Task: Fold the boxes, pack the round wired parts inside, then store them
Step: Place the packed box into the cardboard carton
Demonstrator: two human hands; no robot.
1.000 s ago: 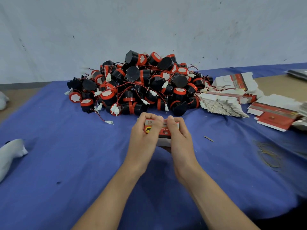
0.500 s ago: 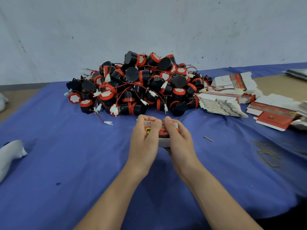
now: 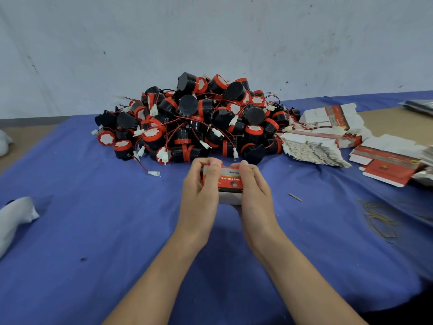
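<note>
While both hands (image 3: 230, 184) grip it, box (image 3: 230, 181) lies crosswise, printed face up

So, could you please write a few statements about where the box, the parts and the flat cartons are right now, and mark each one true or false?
1. Both hands hold the box: the left hand and the right hand grip its two ends. True.
2. The pile of round parts lies nearer the person than the box. False: it lies beyond the box, toward the wall.
3. The flat cartons are stacked to the right of the pile. True.
4. The rubber bands lie on the left of the cloth. False: they lie on the right, on the blue cloth.
5. The box is plain white. False: its top is red with printed words.
</note>
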